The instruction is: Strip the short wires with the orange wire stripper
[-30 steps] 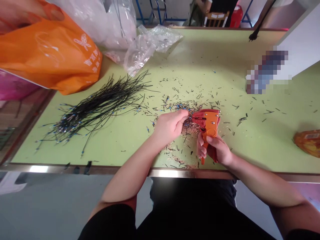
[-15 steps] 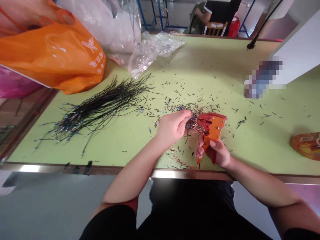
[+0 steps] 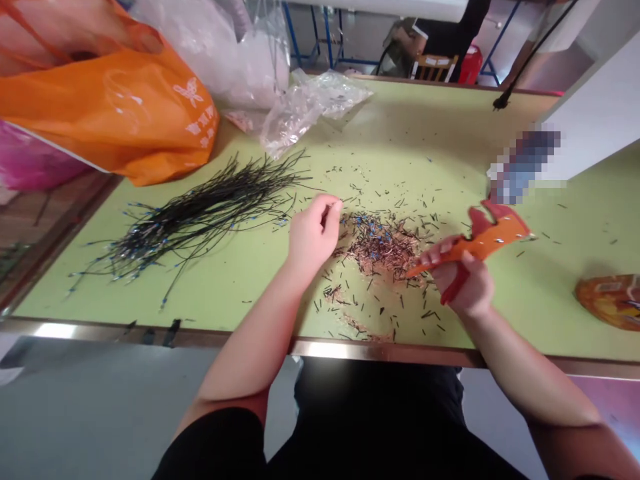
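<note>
Pistol-shaped orange & red tool (image 3: pixel 493 241): smooth, plastic or painted metal, can't tell from here. Flat pale-green tabletop (image 3: pixel 215 287): semi-matt, w/ shiny metal edge strip (image 3: pixel 330 348). Thin black wires (image 3: pixel 215 199): matt, plastic-looking. Crumpled clear plastic bag (image 3: pixel 320 99): v. glossy. Bulging orange bag (image 3: pixel 125 113): slight sheen.

"What is counted at centre?"

"Two hands: one left hand (image 3: pixel 315 230), one right hand (image 3: pixel 465 277). One orange-and-red tool (image 3: pixel 493 239) and one heap of clippings (image 3: pixel 383 248)."

"At left?"

"One black wire bundle (image 3: pixel 215 200) is seen; its strands (image 3: pixel 250 177) cannot be counted."

"Farther off at left?"

"One orange bag (image 3: pixel 120 113) and one pink bag (image 3: pixel 37 157) are counted; the clear plastic (image 3: pixel 317 100) cannot be numbered."

"At right?"

"One packet (image 3: pixel 610 300) is seen and, farther, one black plug (image 3: pixel 501 102)."
</note>
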The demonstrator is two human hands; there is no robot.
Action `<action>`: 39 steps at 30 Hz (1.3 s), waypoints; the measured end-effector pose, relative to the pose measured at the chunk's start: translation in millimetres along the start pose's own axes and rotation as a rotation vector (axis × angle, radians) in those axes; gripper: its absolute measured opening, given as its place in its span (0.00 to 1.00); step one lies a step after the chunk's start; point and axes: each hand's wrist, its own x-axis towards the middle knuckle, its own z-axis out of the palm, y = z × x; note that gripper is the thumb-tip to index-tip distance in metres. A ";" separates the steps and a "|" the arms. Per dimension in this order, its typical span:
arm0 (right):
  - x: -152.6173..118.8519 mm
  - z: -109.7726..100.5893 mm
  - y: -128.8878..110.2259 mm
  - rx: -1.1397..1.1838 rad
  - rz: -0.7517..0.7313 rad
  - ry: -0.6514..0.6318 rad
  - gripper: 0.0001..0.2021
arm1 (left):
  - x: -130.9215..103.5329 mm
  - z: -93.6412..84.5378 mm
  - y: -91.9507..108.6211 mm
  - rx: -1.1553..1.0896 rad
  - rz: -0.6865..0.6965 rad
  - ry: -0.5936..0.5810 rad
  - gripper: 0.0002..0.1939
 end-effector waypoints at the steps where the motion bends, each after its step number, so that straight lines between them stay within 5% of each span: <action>1: -1.0 1.4 7.4 -0.031 0.048 -0.034 0.15 | -5.7 2.8 9.0 0.024 0.019 -0.037 0.09; 9: -14.7 7.7 40.2 -0.108 0.202 -0.250 0.22 | -31.5 5.9 58.2 0.110 0.225 -0.191 0.07; 14: -13.3 3.4 52.2 -0.134 0.210 -0.190 0.25 | -44.1 7.5 75.6 -0.007 0.316 -0.241 0.07; 23: -14.8 -4.9 60.1 -0.125 0.227 -0.135 0.24 | -47.3 10.2 79.0 -0.117 0.320 -0.308 0.09; 39: -18.9 6.8 54.4 -0.215 0.210 0.054 0.31 | -49.0 7.9 85.9 -0.053 0.515 -0.191 0.05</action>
